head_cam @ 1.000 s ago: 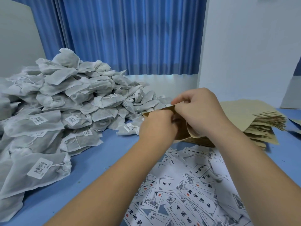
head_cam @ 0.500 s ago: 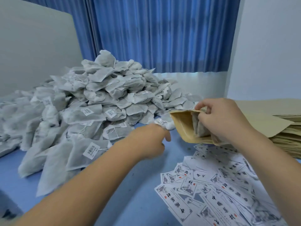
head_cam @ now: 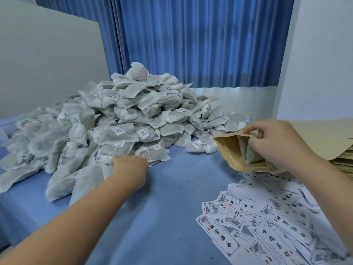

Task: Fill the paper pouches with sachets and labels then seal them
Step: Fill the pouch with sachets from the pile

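A pleated blue curtain [head_cam: 191,44] hangs behind a blue table surface [head_cam: 172,197], and a white panel [head_cam: 47,64] stands at the left. In the head view, a large heap of white mesh sachets [head_cam: 133,115], many with small barcode tags on strings, covers the table's left and middle. A spread of printed paper labels [head_cam: 267,217] lies at the near right, and a stack of flat brown pouches [head_cam: 324,138] sits at the far right edge. The right hand [head_cam: 275,142] holds a brown paper pouch [head_cam: 229,150] just above the labels, pinching its upper lip between thumb and curled fingers so the mouth gapes leftward. Two grey sachets [head_cam: 248,152] already stand inside it. The left hand [head_cam: 129,165] is at the foot of the heap, forearm stretched across the table and knuckles up. Its fingertips are buried among the sachets, so whether it has closed on one cannot be told. The step in hand looks like fetching another sachet for the pouch. To do it well, the left hand should take a single loose sachet from the heap's edge, by its body rather than its string. It should lift it clear so neighbours and tags do not trail, then slide it in beside those already inside. Meanwhile the right hand should hold the mouth wide and the pouch tilted enough that nothing slips out.
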`<state>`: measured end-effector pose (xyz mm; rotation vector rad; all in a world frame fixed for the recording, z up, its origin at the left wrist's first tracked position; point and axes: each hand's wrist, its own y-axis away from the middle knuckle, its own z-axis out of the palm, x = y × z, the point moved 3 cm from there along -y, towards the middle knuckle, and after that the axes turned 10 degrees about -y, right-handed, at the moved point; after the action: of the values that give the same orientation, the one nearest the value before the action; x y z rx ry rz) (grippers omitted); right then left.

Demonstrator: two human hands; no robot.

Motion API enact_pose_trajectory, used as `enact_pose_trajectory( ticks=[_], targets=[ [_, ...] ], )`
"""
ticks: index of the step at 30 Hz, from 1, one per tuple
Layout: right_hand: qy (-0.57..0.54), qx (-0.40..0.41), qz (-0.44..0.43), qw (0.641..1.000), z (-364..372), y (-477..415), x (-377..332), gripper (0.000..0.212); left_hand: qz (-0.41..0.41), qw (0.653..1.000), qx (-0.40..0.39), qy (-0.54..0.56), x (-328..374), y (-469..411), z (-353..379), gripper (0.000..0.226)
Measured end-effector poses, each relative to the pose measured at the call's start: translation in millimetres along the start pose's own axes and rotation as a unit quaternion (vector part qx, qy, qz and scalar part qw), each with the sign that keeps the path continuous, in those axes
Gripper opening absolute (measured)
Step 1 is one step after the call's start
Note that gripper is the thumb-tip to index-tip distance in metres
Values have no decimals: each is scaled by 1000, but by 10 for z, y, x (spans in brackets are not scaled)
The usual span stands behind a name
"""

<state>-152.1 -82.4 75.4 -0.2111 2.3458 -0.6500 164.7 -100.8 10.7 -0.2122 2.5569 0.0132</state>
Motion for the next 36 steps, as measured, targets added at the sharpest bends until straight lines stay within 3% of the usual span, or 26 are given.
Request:
enact_pose_trajectory(
  ticks=[4,7,10,15,21,27,29,32,36],
  targets=[
    [-9,5,1,1000,0,-7,13,27,-9,993,119,23,-59,-167,-127,10],
    [-5,-3,2,1000,34,-9,28,27,23,973,208,94,12,-292,-283,11],
    [2,-16,10,1000,70,-8,59,26,80,948,247,186,140,-469,-328,14],
    [-4,-18,17,1000,96,-5,89,25,100,962,201,156,307,-692,-168,40],
    [2,-32,22,999,131,10,100,24,164,947,78,266,411,-803,57,56],
    [-6,-34,34,999,105,13,103,25,156,939,142,271,434,-725,-37,56],
    [-13,-32,35,999,84,10,103,25,171,917,199,300,440,-589,-171,57],
    [-16,-25,28,999,43,2,105,25,237,840,297,387,463,-248,-476,48],
    [-20,-18,18,999,-32,-15,102,27,384,756,321,423,571,230,-845,41]
  ],
)
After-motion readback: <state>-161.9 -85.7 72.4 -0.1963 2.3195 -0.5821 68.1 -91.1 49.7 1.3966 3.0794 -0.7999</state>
